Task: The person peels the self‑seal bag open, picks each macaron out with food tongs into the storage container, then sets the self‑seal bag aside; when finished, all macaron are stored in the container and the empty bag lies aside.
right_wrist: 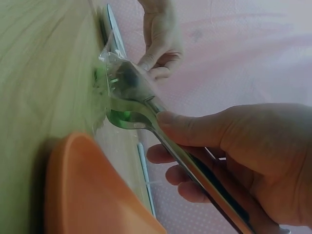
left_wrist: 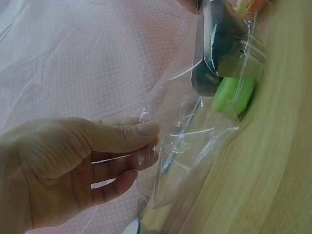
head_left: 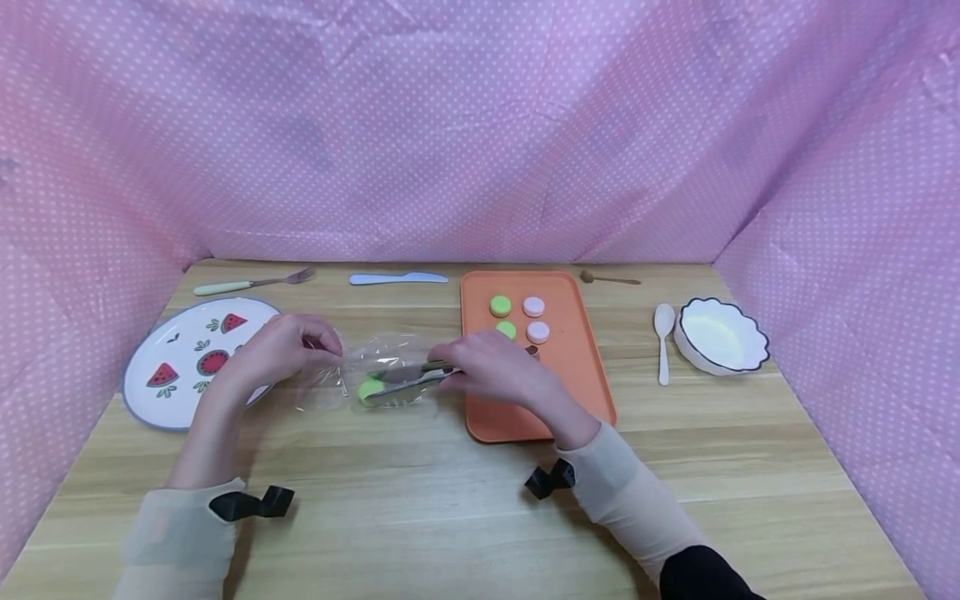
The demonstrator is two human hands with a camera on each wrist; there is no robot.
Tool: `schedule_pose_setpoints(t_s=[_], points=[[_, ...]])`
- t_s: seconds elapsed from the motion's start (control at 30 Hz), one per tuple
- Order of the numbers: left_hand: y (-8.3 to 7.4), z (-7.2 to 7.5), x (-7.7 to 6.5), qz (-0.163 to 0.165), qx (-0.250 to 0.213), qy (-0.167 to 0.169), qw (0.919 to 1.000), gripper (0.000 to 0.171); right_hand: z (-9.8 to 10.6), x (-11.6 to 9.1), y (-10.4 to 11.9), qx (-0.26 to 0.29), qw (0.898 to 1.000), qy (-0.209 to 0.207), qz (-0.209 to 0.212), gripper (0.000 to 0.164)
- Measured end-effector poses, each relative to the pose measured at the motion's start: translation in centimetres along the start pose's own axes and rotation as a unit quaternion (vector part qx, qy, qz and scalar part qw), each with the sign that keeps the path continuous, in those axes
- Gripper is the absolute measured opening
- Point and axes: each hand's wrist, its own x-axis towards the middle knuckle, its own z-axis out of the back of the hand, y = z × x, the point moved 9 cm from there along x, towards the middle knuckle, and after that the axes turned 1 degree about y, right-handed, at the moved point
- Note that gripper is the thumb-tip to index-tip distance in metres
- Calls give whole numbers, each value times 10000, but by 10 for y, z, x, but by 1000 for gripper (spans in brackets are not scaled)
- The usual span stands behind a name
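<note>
My left hand (head_left: 281,354) pinches the closed end of a clear plastic bag (head_left: 322,390) between thumb and fingers, beside the watermelon-patterned plate. Metal tongs (right_wrist: 180,156) are gripped in my right hand (head_left: 495,367), which is over the left side of the orange tray (head_left: 573,375). The tongs' broad ends reach inside the bag. A green macaron (left_wrist: 234,95) lies at those ends, low in the bag near the tabletop; whether the tongs still squeeze it I cannot tell. On the tray sit green macarons (head_left: 500,306) and pink macarons (head_left: 534,307); a brown one is mostly hidden by my right hand.
The oval plate (head_left: 176,342) stands at the left. Along the back lie a fork (head_left: 232,286), a light blue knife (head_left: 397,278) and a small brown-handled dipper or stick (head_left: 611,279). At the right are a white spoon (head_left: 663,333) and a scalloped bowl (head_left: 720,337).
</note>
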Motion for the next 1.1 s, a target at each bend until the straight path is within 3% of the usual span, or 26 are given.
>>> schedule_pose_setpoints(t_s=[0.33,0.87,1.1], points=[[0,0,-1,30,-122,56,9999,8,9,-7,-14,-348,9985,-174,-387,18],[1,0,-1,-6,-99,66,9999,6,6,-5,-14,-276,9984,-144,-478,22],[2,2,-1,-18,-57,17,10000,7,16,-19,-26,-235,9980,-275,-519,14]])
